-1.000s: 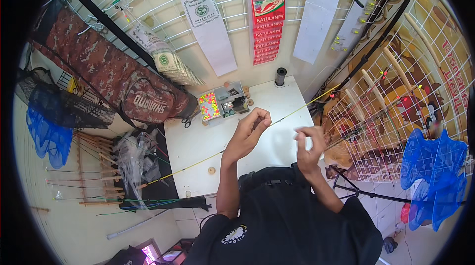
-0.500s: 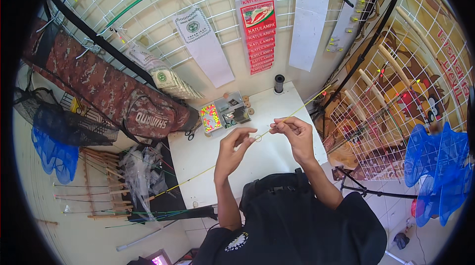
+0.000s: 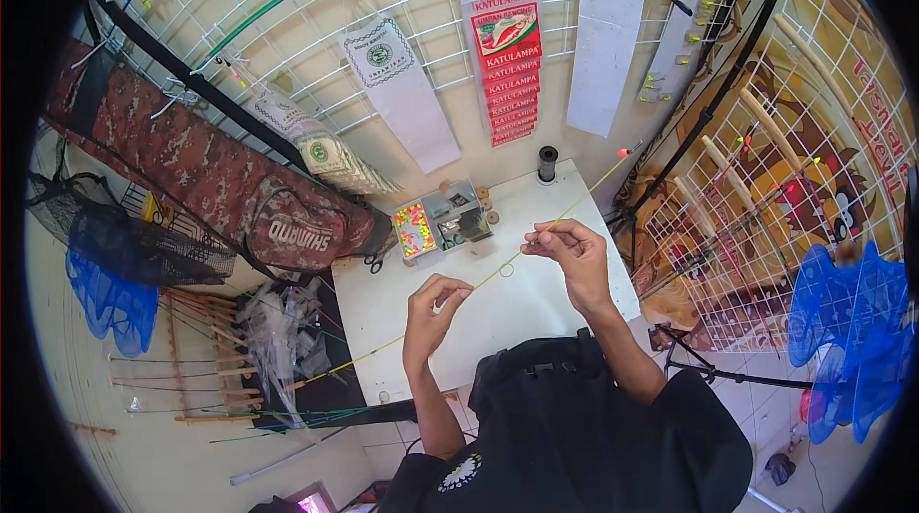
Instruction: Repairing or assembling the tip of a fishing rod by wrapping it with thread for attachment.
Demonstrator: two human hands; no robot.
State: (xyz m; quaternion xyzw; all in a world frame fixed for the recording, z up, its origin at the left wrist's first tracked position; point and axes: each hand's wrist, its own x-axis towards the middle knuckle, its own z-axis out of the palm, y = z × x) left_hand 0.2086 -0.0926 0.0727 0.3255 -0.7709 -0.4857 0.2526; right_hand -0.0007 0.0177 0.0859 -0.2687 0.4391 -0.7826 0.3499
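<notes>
A thin yellow fishing rod (image 3: 369,352) slants across the white table, from a wooden-looking end at the lower left up to an orange-red tip at the upper right. My left hand (image 3: 436,315) pinches the rod between thumb and fingertips left of the middle. Further along, my right hand (image 3: 574,259) closes thumb and fingers on the rod near the table's right half. Between both hands, a small round rod guide ring (image 3: 506,271) hangs at the rod's underside. Whether the right fingertips also hold something small is hard to make out.
On the white table (image 3: 402,298) stand a box of bright floats (image 3: 414,231), a compartment tray (image 3: 459,216), scissors (image 3: 376,265) and a dark line spool (image 3: 547,166). A camouflage rod bag (image 3: 211,154) leans at left. Wire racks and blue nets (image 3: 847,345) flank the right.
My left hand has moved down and left from the guide ring and closed on the rod. The right hand stays nearly in place. The view has shifted slightly.
</notes>
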